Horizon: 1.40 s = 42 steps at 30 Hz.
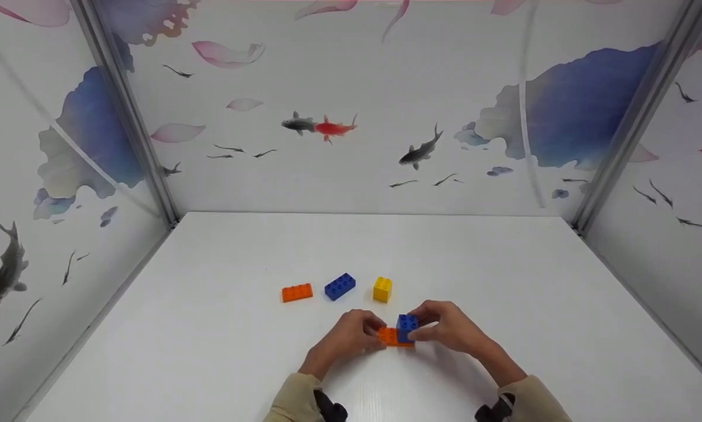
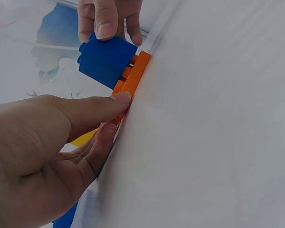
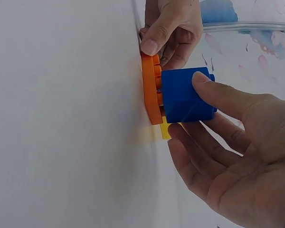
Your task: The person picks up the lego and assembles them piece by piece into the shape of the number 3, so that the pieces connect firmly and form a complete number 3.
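My left hand pinches the left end of a flat orange building brick on the white table. In the left wrist view the thumb lies along the side of that orange brick. A square blue building block is between the thumb and fingers of my right hand, over the orange brick's right part. Orange studs show beneath the blue block in the right wrist view, so it stands on or just above them, not fully seated.
Behind the hands lie a second flat orange brick, a longer blue block and a yellow block, apart from one another. Patterned white walls enclose the table at the back and both sides.
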Motion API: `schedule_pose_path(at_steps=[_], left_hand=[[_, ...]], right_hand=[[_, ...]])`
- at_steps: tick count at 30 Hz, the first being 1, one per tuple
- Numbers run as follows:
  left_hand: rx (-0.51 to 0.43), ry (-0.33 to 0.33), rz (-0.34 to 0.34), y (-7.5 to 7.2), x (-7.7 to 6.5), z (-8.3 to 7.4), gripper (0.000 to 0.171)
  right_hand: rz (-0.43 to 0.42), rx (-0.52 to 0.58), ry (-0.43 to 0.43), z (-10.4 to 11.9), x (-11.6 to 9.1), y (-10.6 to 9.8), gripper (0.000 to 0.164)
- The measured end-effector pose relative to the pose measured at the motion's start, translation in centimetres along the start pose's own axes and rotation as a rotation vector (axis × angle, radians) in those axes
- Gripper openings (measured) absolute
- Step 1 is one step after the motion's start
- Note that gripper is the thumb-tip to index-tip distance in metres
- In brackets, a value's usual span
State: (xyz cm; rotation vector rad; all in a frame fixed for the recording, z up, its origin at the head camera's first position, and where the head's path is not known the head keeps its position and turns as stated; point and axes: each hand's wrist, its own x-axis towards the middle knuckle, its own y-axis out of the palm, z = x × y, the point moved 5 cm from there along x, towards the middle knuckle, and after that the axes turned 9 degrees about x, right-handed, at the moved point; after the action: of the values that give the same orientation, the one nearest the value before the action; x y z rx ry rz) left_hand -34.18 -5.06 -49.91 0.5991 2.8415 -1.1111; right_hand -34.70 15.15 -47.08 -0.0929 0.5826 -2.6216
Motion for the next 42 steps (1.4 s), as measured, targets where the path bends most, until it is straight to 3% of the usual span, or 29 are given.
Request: schedule_pose_path(at_steps=[20, 42], left_hand=[[0.011, 0.008, -0.009, 0.06, 0.03, -0.07, 0.03], [-0.009, -0.012, -0.019, 0.07, -0.02, -0.01, 0.028]], right_hand=[[0.017, -0.012, -0.046, 0.11, -0.1, -0.02, 0.036], [0.062, -0.054, -0.007, 0.26, 0.54, 0.11, 0.032]])
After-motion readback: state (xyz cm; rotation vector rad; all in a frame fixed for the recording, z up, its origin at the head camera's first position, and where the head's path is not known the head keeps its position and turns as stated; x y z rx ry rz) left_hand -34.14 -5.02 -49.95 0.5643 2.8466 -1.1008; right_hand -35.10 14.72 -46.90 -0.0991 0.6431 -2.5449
